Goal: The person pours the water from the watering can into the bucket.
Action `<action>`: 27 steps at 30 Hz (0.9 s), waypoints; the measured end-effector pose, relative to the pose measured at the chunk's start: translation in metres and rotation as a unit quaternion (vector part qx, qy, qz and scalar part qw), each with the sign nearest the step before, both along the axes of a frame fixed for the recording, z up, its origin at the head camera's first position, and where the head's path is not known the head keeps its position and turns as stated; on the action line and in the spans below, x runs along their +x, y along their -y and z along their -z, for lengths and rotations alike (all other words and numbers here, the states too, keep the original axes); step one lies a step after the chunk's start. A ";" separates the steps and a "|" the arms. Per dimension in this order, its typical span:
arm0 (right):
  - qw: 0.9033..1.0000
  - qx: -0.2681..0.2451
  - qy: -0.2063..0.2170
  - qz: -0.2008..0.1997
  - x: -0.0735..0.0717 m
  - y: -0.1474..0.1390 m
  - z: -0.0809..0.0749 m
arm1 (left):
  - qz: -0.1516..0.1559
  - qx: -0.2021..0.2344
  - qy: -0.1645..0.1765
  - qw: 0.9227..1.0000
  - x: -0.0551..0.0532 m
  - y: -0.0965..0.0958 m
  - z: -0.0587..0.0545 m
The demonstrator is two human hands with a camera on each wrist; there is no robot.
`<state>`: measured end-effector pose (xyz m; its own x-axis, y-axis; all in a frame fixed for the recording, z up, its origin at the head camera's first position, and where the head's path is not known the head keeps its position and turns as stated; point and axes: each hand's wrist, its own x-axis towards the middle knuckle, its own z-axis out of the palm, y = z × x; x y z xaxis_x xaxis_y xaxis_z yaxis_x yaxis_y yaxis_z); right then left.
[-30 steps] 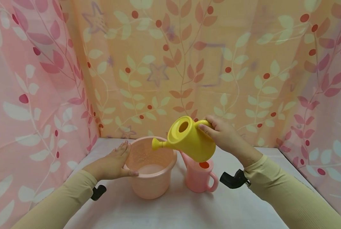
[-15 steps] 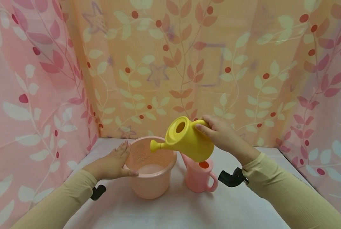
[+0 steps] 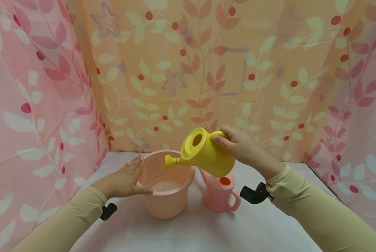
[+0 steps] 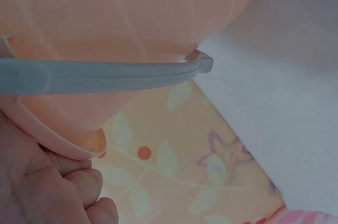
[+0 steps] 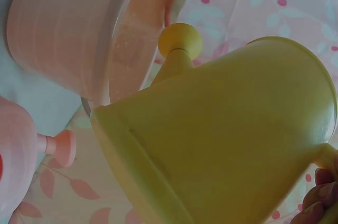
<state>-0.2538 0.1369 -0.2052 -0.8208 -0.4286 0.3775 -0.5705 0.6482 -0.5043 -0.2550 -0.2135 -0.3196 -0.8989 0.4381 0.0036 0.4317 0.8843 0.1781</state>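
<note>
My right hand [image 3: 235,141] grips the handle of a yellow watering can [image 3: 210,154], holding it raised and tilted left. Its sprinkler head is over the opening of a pale pink bucket [image 3: 167,204]; the can's side fills much of the right wrist view. My left hand [image 3: 124,178] rests on the bucket's left rim with fingers and thumb spread. In the left wrist view the fingers [image 4: 84,187] lie at the rim beside the grey bucket handle [image 4: 105,77]. Droplets dot the bucket's inner wall.
A pink watering can [image 3: 217,197] stands upright on the white table [image 3: 203,234], right of the bucket and partly behind the yellow can. Patterned cloth [image 3: 188,70] walls in the back and both sides. Each wrist carries a black camera mount [image 3: 254,193].
My right hand has moved slightly left with the yellow watering can, bringing its sprinkler head farther over the bucket. My left hand and the bucket stay put.
</note>
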 end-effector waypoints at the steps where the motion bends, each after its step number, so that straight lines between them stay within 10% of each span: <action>1: 1.000 0.002 0.000 0.001 0.000 0.000 0.000 | 0.000 0.000 0.000 1.000 0.000 0.000 0.000; 27: 1.000 0.003 0.005 -0.006 -0.002 0.001 -0.003 | -0.001 0.003 0.003 1.000 0.001 0.000 0.000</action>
<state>-0.2556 0.1363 -0.2022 -0.8195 -0.4407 0.3662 -0.5729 0.6440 -0.5070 -0.2537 -0.2134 -0.3195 -0.8996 0.4367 0.0003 0.4291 0.8837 0.1869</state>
